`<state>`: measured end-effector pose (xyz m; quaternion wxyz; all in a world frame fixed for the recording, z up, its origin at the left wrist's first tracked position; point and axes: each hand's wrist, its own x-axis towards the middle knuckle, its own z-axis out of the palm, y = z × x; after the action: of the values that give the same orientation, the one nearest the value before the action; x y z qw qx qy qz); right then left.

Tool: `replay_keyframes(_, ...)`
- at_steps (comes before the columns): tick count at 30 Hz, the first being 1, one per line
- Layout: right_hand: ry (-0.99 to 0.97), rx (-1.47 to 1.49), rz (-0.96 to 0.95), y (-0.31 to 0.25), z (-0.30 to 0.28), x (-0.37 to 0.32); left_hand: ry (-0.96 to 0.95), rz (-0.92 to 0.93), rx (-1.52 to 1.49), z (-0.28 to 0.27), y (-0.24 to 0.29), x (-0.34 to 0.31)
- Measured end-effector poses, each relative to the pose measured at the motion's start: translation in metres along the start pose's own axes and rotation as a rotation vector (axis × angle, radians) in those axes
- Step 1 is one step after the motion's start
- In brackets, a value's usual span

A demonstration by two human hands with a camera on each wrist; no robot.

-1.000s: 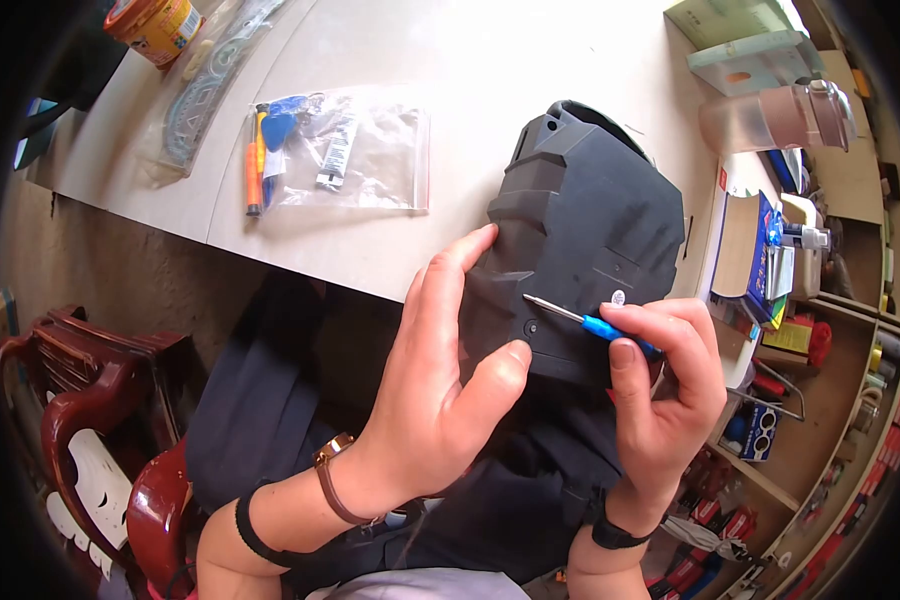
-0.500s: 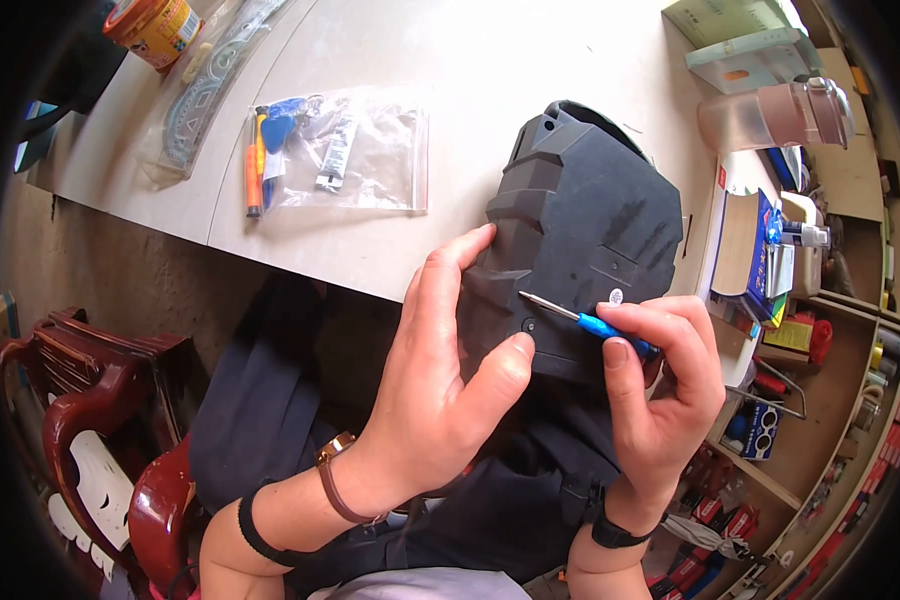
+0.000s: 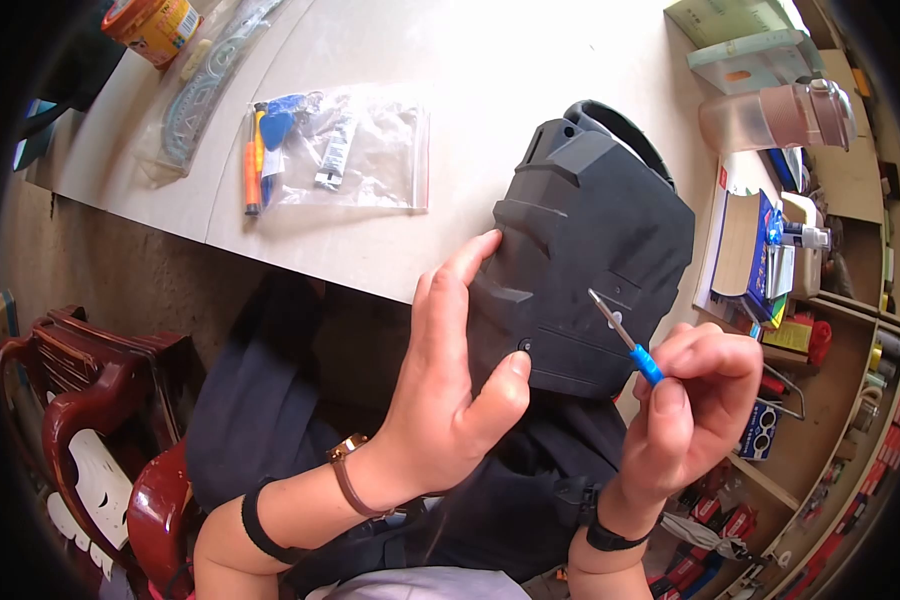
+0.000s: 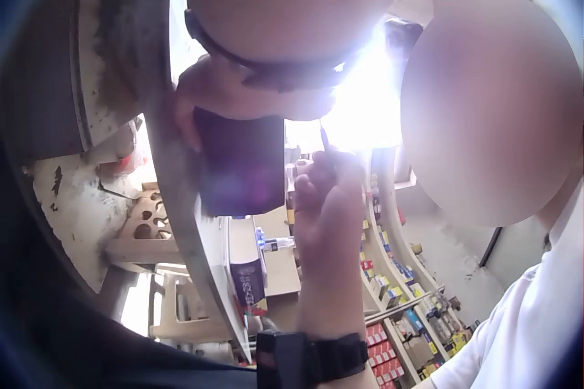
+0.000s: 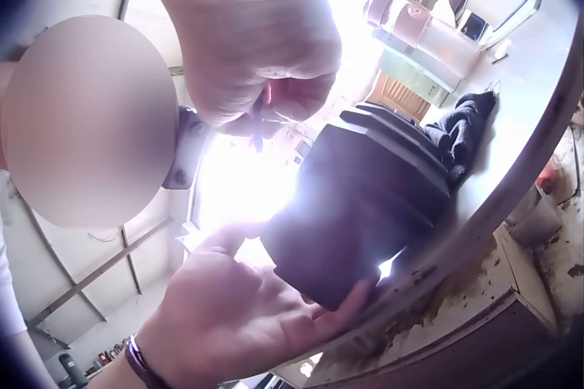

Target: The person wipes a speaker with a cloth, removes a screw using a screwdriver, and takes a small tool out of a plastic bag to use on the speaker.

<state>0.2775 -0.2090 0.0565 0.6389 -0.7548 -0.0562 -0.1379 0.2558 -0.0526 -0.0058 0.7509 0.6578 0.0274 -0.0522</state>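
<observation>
A black ridged plastic case (image 3: 610,230) lies at the table's near edge, its near end jutting out over the lap. My left hand (image 3: 440,390) holds its near left side, the thumb on the top face beside a recessed screw hole (image 3: 526,346) and the fingers along the ridged flank. In the right wrist view that left hand (image 5: 246,316) also grips the case (image 5: 365,197) from below. Between thumb and fingers, my right hand (image 3: 695,410) pinches a small screwdriver (image 3: 646,364) with a blue handle. Its metal shaft points up and left over the case, near a small white sticker (image 3: 615,320).
To the left on the table (image 3: 450,60) lies a clear zip bag (image 3: 390,160) with orange and yellow screwdrivers (image 3: 253,170). Farther left are a stencil ruler (image 3: 195,110) and an orange tub (image 3: 155,30). A bottle (image 3: 780,118) and thick book (image 3: 745,240) stand right.
My right hand has drawn back to the right and down, swinging the screwdriver's tip away from the case's left side. The case has shifted slightly to the right under my left hand.
</observation>
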Motion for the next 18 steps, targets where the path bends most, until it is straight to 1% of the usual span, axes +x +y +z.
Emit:
replay_keyframes(1,0.0,-0.002,0.002,-0.002,0.0,0.001,-0.001,-0.002,-0.001,0.001,-0.002,-0.001)
replay_keyframes(3,-0.056,-0.004,0.195,-0.005,-0.003,0.004,-0.009,0.064,0.056,0.003,-0.005,-0.003)
replay_keyframes(4,-0.155,-0.033,0.12,0.002,-0.008,0.004,-0.007,0.062,0.054,0.002,-0.005,-0.003)
replay_keyframes(5,-0.157,-0.034,0.121,0.003,-0.007,0.003,-0.019,0.066,0.064,0.001,-0.005,-0.002)
replay_keyframes(7,-0.115,0.074,0.188,0.003,-0.003,0.001,-0.029,0.07,0.075,0.0,-0.006,-0.002)
replay_keyframes(8,-0.134,-0.017,0.172,0.004,-0.004,0.0,-0.032,0.085,0.072,0.0,-0.008,-0.003)
replay_keyframes(13,-0.105,0.022,0.14,0.003,0.002,-0.011,-0.042,0.101,0.097,-0.001,-0.007,-0.003)
replay_keyframes(15,-0.139,-0.036,0.067,0.007,0.003,-0.011,-0.05,0.106,0.137,-0.002,-0.006,-0.003)
replay_keyframes(17,-0.118,-0.017,0.052,0.009,0.005,-0.013,-0.049,0.105,0.123,-0.002,-0.007,-0.003)
replay_keyframes(18,-0.149,-0.009,0.031,0.009,0.006,-0.014,-0.047,0.104,0.11,-0.002,-0.007,-0.003)
